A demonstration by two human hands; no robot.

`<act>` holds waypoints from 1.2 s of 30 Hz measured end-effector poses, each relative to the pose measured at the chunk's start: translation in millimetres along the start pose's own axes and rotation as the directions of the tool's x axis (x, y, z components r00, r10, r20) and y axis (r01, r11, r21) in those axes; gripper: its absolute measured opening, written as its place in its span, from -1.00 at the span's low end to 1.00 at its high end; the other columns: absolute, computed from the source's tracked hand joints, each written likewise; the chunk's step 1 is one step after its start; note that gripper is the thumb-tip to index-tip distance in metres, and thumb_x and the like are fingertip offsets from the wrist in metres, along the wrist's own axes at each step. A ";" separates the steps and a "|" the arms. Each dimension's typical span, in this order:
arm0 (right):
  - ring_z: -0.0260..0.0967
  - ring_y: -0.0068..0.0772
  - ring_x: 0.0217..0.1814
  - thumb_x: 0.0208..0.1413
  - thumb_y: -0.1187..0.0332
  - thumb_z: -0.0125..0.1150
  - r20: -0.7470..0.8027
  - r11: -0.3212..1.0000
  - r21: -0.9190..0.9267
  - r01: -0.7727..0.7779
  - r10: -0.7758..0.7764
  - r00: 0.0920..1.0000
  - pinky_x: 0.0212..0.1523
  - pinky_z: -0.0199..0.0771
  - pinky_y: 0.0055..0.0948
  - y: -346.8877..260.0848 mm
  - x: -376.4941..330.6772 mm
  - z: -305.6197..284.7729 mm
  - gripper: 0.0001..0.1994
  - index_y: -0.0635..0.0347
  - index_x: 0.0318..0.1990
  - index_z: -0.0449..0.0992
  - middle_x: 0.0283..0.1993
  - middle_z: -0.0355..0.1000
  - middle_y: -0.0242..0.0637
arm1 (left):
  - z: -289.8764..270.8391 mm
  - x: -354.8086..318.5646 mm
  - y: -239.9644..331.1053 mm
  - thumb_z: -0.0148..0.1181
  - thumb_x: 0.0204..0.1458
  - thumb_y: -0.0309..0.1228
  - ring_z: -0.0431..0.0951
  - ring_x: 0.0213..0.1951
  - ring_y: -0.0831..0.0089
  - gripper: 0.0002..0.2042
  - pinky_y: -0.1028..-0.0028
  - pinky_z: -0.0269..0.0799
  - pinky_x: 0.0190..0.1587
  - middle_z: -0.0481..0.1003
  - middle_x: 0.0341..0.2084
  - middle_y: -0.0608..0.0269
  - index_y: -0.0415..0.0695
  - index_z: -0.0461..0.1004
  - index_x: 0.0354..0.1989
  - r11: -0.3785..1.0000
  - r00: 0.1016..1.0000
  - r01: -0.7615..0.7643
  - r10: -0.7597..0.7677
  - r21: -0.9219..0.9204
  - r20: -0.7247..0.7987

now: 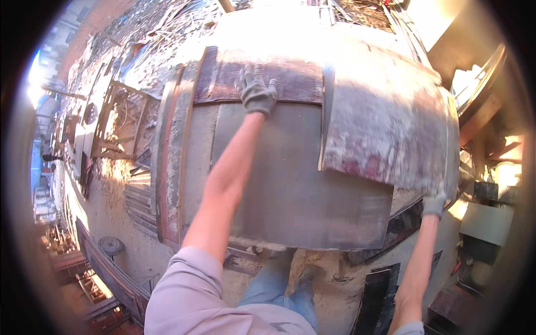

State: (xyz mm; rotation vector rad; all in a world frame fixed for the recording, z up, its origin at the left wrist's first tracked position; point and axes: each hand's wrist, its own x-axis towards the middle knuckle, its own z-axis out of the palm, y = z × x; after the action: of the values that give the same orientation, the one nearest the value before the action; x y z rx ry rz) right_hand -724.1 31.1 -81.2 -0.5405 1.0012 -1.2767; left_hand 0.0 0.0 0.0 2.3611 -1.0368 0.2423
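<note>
My left hand (pixel 258 94), in a grey work glove, lies with fingers spread on a reddish-brown wooden board (pixel 298 78) at the far side of the stack. Beneath that board, a smooth dark grey panel (pixel 307 195) extends toward my legs. At the right, a worn panel (pixel 385 123) with whitish residue over its reddish surface overlaps the grey one at an angle. My right hand (pixel 434 203), also gloved and slightly blurred, grips this worn panel at its near right corner. The fingers' undersides are hidden there.
Long narrow timbers (pixel 172 162) line the stack's left side. A small wheel (pixel 111 245) lies on the ground farther left. Dark sheets (pixel 375 298) rest near my feet at the right. A pale box (pixel 486 223) stands at the far right. Scrap wood lies beyond the stack.
</note>
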 end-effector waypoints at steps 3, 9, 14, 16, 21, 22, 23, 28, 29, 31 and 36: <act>0.57 -0.36 -0.15 0.48 0.09 0.09 -0.435 1.000 -0.006 -0.014 0.009 0.900 -0.27 0.59 -0.27 -5.1 -24.5 6.7 -0.56 0.05 0.37 0.48 0.20 0.61 -0.30 | -47.9 -29.1 -6.5 0.40 0.19 -0.14 0.03 0.60 0.03 -0.08 0.27 -0.01 0.62 0.11 0.56 -0.11 -0.32 0.01 0.58 0.705 0.761 0.633 -0.642 -0.319 0.091; 0.49 -0.16 0.30 0.44 0.01 0.13 -0.410 0.987 0.080 -0.137 0.158 0.899 0.23 0.55 -0.10 -45.2 -194.2 -99.0 -0.47 0.02 0.44 0.45 0.44 0.46 -0.25 | -69.8 60.3 -25.2 0.29 0.26 -0.02 0.21 0.52 0.09 -0.17 0.26 0.11 0.56 0.19 0.53 -0.07 -0.34 0.14 0.51 -0.136 0.305 0.805 -0.739 -0.577 0.601; 0.32 -0.02 0.49 0.43 -0.01 0.14 -0.584 0.980 0.191 -0.051 0.155 0.797 0.46 0.33 0.07 -46.7 -301.6 -86.6 -0.43 0.03 0.47 0.41 0.55 0.32 -0.21 | -37.3 85.2 -75.4 0.18 0.32 0.03 0.29 0.47 0.11 -0.29 0.19 0.12 0.54 0.30 0.48 -0.01 -0.27 0.28 0.46 -0.171 0.319 0.814 -0.666 -0.554 0.674; 0.27 0.03 0.52 0.40 -0.02 0.16 -0.539 0.979 0.191 -0.073 0.167 0.826 0.50 0.28 0.10 -52.3 -339.4 -78.3 -0.41 0.07 0.46 0.41 0.55 0.32 -0.18 | -28.7 89.4 -92.3 0.13 0.35 0.05 0.32 0.44 0.12 -0.33 0.17 0.13 0.53 0.34 0.46 0.01 -0.25 0.34 0.43 -0.151 0.358 0.824 -0.607 -0.546 0.710; 0.29 0.03 0.50 0.34 -0.06 0.23 -0.632 0.970 0.202 -0.134 0.234 0.739 0.51 0.26 0.12 -60.3 -386.1 -70.3 -0.39 0.08 0.42 0.47 0.50 0.37 -0.16 | -12.4 107.4 -93.3 0.24 0.34 -0.08 0.53 0.18 0.19 -0.52 0.16 0.39 0.33 0.57 0.21 0.15 -0.21 0.54 0.24 -0.558 0.502 0.598 -0.300 -0.576 0.812; 0.31 0.03 0.49 0.31 -0.05 0.27 -0.603 0.980 0.160 -0.122 0.194 0.774 0.50 0.28 0.13 -58.6 -392.3 -69.2 -0.39 0.13 0.38 0.50 0.48 0.39 -0.14 | -11.0 110.0 -86.1 0.27 0.32 -0.15 0.56 0.13 0.20 -0.57 0.18 0.44 0.27 0.59 0.14 0.16 -0.22 0.55 0.20 -0.488 0.511 0.625 -0.334 -0.609 0.792; 0.32 0.02 0.47 0.30 -0.03 0.27 -0.580 0.974 0.198 -0.108 0.206 0.788 0.49 0.30 0.12 -57.9 -395.7 -66.8 -0.40 0.15 0.37 0.50 0.47 0.41 -0.14 | -11.5 112.2 -75.9 0.29 0.31 -0.21 0.58 0.08 0.22 -0.61 0.19 0.49 0.21 0.61 0.08 0.16 -0.23 0.56 0.16 -0.416 0.551 0.655 -0.308 -0.631 0.776; 0.42 -0.01 0.39 0.29 0.12 0.32 -0.455 0.971 0.216 -0.103 0.193 0.869 0.43 0.43 0.06 -51.3 -416.2 -61.7 -0.46 0.22 0.33 0.52 0.38 0.49 -0.13 | -68.7 95.2 -27.5 0.34 0.20 -0.49 0.63 -0.13 0.28 -0.78 0.27 0.63 -0.02 0.61 -0.13 0.10 -0.30 0.59 -0.03 -0.409 0.649 0.564 -0.318 -0.718 0.691; 0.43 -0.02 0.39 0.30 0.14 0.32 -0.451 0.966 0.233 -0.108 0.206 0.868 0.43 0.44 0.05 -54.1 -418.4 -64.1 -0.47 0.23 0.34 0.51 0.38 0.49 -0.12 | -93.8 86.2 -21.4 0.35 0.19 -0.49 0.63 -0.16 0.28 -0.78 0.28 0.64 -0.06 0.61 -0.14 0.10 -0.29 0.58 -0.03 -0.431 0.676 0.527 -0.309 -0.732 0.669; 0.47 -0.05 0.34 0.28 0.24 0.37 -0.438 0.954 0.271 -0.130 0.243 0.865 0.41 0.50 0.00 -56.7 -421.6 -74.0 -0.49 0.28 0.32 0.51 0.33 0.53 -0.10 | -156.7 47.0 -23.3 0.37 0.16 -0.50 0.64 -0.22 0.29 -0.77 0.30 0.66 -0.13 0.61 -0.16 0.11 -0.28 0.58 -0.04 -0.460 0.704 0.459 -0.334 -0.761 0.626; 0.49 -0.07 0.33 0.23 0.27 0.43 -0.266 0.918 0.331 -0.217 0.311 0.912 0.43 0.51 -0.05 -44.7 -414.4 -112.9 -0.48 0.33 0.29 0.54 0.33 0.53 -0.04 | -349.5 -120.2 -70.0 0.34 0.18 -0.56 0.69 -0.28 0.24 -0.88 0.20 0.75 -0.16 0.67 -0.25 0.12 -0.26 0.61 -0.14 -0.542 0.730 0.269 -0.424 -0.796 0.536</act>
State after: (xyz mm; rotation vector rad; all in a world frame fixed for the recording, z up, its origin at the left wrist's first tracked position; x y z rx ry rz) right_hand -833.1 434.5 28.0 0.0376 1.0786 -1.2554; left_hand -13.8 305.3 219.2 0.6999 0.1611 -0.6695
